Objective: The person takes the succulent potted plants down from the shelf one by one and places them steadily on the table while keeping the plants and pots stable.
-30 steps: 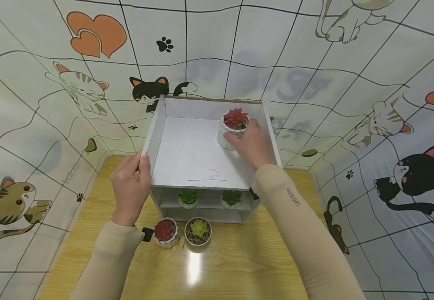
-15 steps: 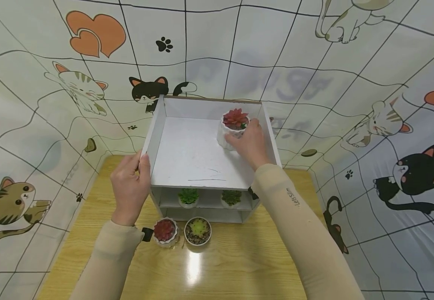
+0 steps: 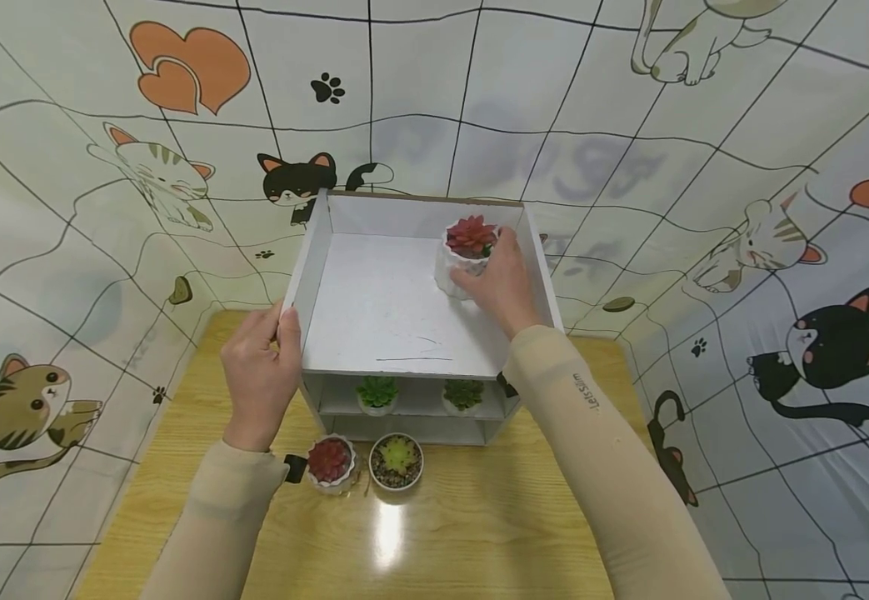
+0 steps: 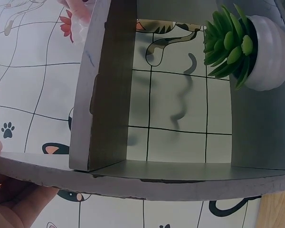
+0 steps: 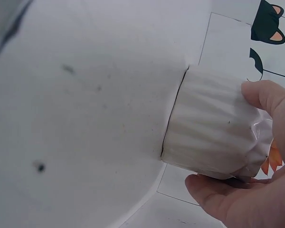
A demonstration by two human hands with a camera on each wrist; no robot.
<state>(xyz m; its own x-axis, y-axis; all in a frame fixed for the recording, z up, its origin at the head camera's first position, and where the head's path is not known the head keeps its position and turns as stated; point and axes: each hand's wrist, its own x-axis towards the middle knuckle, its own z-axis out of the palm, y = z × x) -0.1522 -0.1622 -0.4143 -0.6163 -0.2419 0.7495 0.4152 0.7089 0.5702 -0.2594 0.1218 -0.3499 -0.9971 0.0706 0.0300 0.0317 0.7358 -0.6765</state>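
Observation:
A white pot with a red succulent stands on the top board of a white shelf unit, toward its back right. My right hand grips this pot from the right, with thumb and fingers on opposite sides in the right wrist view. At the unit's left side panel, my left hand pinches the panel's edge between thumb and fingers. In the left wrist view, part of that left hand shows at the panel, and a green succulent in a white pot sits on the shelf below.
Two potted succulents, one green and one darker, stand on the middle shelf. In front of the unit, a red succulent and a yellow-green one stand on the wooden table. Cat-patterned cloth surrounds the table.
Almost nothing differs. The fingers of my right hand have shifted slightly on the pot; the pot, the unit and my left hand stay in place.

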